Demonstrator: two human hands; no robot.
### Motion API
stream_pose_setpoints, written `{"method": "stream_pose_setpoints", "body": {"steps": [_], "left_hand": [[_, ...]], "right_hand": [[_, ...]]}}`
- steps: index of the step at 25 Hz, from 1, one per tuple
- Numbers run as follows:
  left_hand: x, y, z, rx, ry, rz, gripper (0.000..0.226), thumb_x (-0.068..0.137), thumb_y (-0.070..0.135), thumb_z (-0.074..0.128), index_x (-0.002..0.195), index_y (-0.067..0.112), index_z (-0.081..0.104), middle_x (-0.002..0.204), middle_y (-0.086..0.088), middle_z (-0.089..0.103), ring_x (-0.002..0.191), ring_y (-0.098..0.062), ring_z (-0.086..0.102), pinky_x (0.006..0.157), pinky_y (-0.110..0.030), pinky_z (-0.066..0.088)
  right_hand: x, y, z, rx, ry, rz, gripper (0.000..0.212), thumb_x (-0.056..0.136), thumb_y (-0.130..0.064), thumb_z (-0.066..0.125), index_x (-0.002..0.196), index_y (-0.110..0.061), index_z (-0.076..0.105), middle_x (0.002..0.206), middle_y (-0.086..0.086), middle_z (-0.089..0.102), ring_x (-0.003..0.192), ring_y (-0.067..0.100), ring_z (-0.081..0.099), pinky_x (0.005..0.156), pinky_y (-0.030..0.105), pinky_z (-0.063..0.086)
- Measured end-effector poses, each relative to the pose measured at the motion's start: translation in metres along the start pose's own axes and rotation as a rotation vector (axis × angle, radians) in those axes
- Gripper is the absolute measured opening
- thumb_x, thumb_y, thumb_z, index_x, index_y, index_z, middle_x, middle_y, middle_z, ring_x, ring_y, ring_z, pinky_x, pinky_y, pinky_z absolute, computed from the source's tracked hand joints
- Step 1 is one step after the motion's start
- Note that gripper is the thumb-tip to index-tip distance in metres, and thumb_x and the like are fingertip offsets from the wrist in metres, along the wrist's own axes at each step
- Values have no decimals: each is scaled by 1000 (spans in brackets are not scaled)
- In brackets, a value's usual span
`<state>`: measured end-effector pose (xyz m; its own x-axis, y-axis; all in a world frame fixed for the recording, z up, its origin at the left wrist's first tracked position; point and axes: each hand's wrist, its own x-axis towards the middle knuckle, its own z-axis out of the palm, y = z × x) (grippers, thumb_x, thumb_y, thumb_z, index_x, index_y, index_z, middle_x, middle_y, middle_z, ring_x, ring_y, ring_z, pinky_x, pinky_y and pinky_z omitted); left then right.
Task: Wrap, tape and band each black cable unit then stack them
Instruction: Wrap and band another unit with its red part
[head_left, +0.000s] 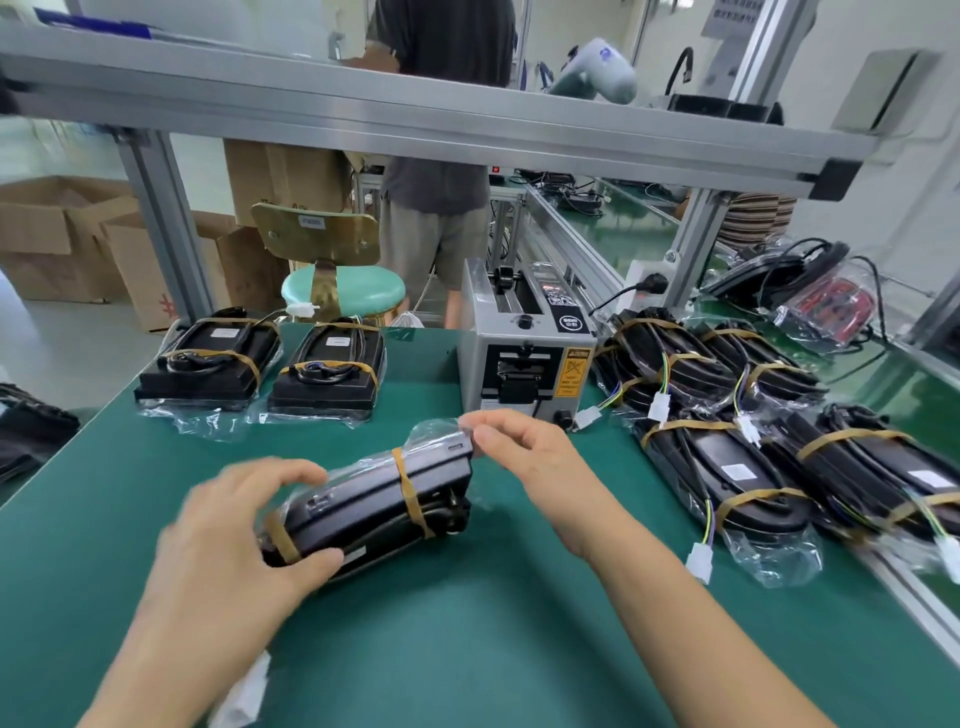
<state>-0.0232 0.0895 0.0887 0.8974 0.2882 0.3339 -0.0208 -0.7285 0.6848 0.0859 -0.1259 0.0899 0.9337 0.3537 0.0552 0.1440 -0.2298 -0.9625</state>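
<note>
Covering bench (467, 649): green mat; cardboard boxes (57, 234) behind.

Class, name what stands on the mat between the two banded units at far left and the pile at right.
Head view: a grey tape dispenser.

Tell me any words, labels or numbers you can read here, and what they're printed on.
None can be read for sure.
Yellow warning sticker on the grey tape dispenser: print too small.
Black stickers on its top: blurred.
White labels on the banded cable units: too small.
Red mark on a cardboard box: cut off.
</note>
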Motion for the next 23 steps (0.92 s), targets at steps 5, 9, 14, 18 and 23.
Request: {"method": "stream_pose_setpoints", "body": {"steps": [5, 9, 14, 18, 23], "left_hand": [[12, 51, 25, 323, -228, 385, 62, 77, 40, 67, 133, 45, 42, 146, 16, 34, 126, -18, 44, 98, -31, 32], [23, 47, 34, 273, -299, 296, 57, 82, 47, 62, 129, 58, 32, 131, 34, 39, 105, -3, 53, 82, -20, 39], [27, 46, 39, 234, -263, 222, 49, 63, 53, 64, 111, 50, 56, 95, 23, 61, 90, -3, 56, 75, -22, 43], [26, 50, 45, 289, -206, 182, 48, 57, 56, 56, 103, 44, 58, 84, 16, 59, 82, -9, 55, 64, -22, 40], [24, 50, 45, 277, -189, 151, 47, 58, 53, 61, 103, 43, 56, 83, 16, 60, 80, -10, 56, 67, -25, 44]], "right_hand": [[23, 4, 1, 182, -19, 185, 15, 86, -15, 63, 73, -20, 69, 69, -4, 59, 63, 6, 50, 65, 20, 37], [32, 20, 6, 316, -77, 592, 21, 83, -16, 61, 64, -22, 54, 46, -11, 47, 39, 2, 43, 51, 19, 26], [48, 23, -30, 249, 640, 371, 9, 86, -16, 62, 81, -19, 68, 66, -5, 55, 63, 11, 46, 60, 23, 36], [73, 13, -35, 233, 713, 285, 17, 89, -19, 65, 72, -25, 65, 68, -7, 60, 69, 15, 55, 75, 32, 46], [98, 19, -29, 171, 829, 346, 28, 81, -24, 73, 60, -23, 55, 75, 2, 62, 83, 27, 62, 82, 37, 53]]}}
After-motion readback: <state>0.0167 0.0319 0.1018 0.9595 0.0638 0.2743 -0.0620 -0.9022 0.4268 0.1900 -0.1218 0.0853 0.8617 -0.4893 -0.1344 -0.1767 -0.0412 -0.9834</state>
